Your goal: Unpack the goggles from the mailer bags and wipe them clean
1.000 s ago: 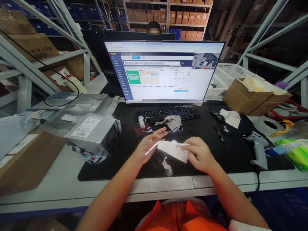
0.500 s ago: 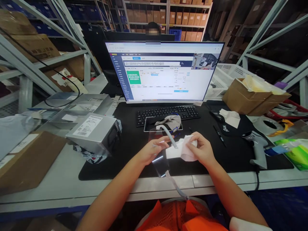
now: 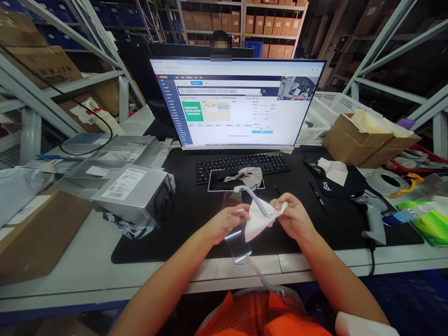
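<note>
My left hand (image 3: 229, 221) is closed on a clear, shiny visor-like piece (image 3: 239, 243) with grey arms, held over the black desk mat. One grey arm (image 3: 257, 199) points up and away between my hands; the other (image 3: 269, 283) reaches down toward my body. My right hand (image 3: 292, 214) pinches a crumpled white tissue (image 3: 259, 221), which lies around the lower part of the upper arm. Beyond my hands, a grey cloth (image 3: 249, 176) rests in a black, white-edged tray (image 3: 217, 181), touching the keyboard's front edge.
At left are a silver box (image 3: 135, 189) and a brown carton (image 3: 38, 235). A monitor (image 3: 238, 105) and keyboard (image 3: 241, 165) stand ahead. To the right lie a mouse (image 3: 315, 169), a pen (image 3: 318, 197), another tissue (image 3: 334, 171), a barcode scanner (image 3: 373, 217) and a tape roll (image 3: 385, 182).
My right hand has shifted the tissue, which now folds around the grey arm and hangs to a point. The clear piece has tilted slightly. A pale orange panel now shows on the monitor.
</note>
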Demonstrator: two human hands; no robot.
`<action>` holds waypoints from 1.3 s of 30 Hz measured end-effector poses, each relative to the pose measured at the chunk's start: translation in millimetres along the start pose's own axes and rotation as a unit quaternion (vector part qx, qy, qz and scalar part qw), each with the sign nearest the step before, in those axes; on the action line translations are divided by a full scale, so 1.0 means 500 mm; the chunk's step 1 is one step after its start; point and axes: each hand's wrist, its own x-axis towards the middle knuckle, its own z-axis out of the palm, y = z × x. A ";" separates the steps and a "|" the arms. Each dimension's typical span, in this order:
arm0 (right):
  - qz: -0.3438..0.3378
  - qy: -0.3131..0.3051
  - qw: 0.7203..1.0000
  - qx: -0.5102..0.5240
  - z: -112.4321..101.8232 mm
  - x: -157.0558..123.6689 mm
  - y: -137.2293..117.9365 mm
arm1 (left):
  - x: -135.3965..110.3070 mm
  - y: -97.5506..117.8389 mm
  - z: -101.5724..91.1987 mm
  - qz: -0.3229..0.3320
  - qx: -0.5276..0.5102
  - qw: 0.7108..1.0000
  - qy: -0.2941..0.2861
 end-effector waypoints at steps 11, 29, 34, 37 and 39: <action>-0.032 -0.053 0.986 -0.156 -0.010 -0.005 0.001 | -0.002 -0.018 -0.011 -0.007 -0.038 0.999 0.019; 0.130 0.010 0.990 -0.048 -0.003 -0.002 0.015 | -0.003 -0.001 -0.010 0.042 0.068 0.990 0.116; 0.154 -0.055 0.986 -0.032 -0.005 -0.009 0.042 | 0.001 -0.002 -0.002 0.077 0.066 0.984 0.149; 0.192 -0.061 0.978 -0.047 -0.002 -0.018 0.052 | -0.001 -0.002 -0.002 0.087 0.054 0.980 0.172; 0.221 -0.058 0.972 -0.050 0.003 -0.020 0.055 | -0.001 -0.002 -0.003 0.084 0.041 0.980 0.178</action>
